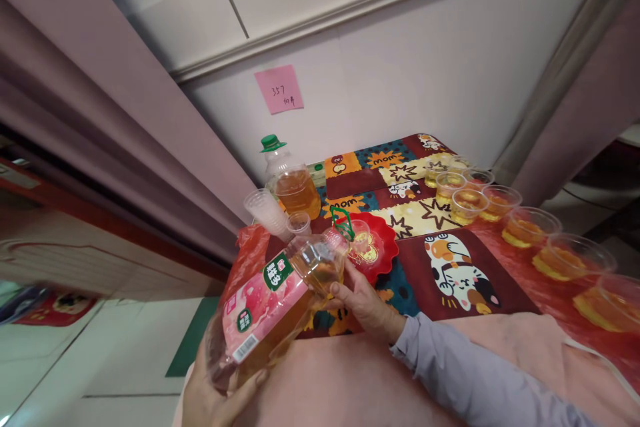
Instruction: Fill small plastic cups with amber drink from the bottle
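Observation:
My left hand (215, 393) grips the base of a large plastic bottle (273, 300) with a pink label and amber drink inside. The bottle is tilted, its open neck pointing at a small clear cup (359, 235) standing on a red plate (381, 243). A green cap ring hangs at the neck. My right hand (363, 303) wraps round the bottle's upper part near the neck, in a grey sleeve.
A second bottle (290, 180) with a green cap stands at the back left, beside a stack of clear cups (267, 213). Several filled cups (467, 203) line the right side of the patterned tablecloth (450, 267). A pink note (279, 89) is stuck on the wall.

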`<state>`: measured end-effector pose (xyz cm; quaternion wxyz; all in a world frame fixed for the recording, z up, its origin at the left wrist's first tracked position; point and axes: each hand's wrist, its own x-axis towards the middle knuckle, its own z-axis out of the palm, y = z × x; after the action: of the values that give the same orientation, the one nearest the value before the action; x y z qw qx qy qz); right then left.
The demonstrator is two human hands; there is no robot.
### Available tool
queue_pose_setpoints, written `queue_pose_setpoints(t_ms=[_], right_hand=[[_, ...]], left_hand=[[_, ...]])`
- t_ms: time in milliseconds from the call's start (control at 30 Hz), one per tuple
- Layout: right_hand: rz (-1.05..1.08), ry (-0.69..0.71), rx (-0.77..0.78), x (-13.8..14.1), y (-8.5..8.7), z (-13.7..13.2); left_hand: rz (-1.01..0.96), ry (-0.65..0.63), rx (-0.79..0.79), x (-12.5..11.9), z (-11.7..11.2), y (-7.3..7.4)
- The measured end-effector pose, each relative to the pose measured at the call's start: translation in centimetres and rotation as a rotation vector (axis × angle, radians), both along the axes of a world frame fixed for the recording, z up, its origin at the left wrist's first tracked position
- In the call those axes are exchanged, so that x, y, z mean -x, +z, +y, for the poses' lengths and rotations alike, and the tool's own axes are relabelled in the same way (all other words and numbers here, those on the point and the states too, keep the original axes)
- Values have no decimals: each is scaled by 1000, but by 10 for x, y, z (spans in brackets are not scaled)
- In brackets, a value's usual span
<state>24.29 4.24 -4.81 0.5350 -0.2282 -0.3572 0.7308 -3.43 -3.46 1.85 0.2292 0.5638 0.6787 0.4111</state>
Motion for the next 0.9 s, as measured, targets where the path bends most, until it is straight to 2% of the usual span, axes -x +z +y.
queue_pose_setpoints(t_ms=[133, 300, 567, 900], right_hand=[[19, -8, 12, 0, -1, 1], [22, 2, 8, 0, 0, 0], [13, 8, 13, 0, -2, 1], [40, 2, 25, 0, 2, 0]], left_hand=[[-61, 16, 18, -3, 1, 4], [-43, 13, 43, -5, 1, 11], [-3, 71, 24, -6, 1, 9], [-59, 20, 29, -10, 3, 14]])
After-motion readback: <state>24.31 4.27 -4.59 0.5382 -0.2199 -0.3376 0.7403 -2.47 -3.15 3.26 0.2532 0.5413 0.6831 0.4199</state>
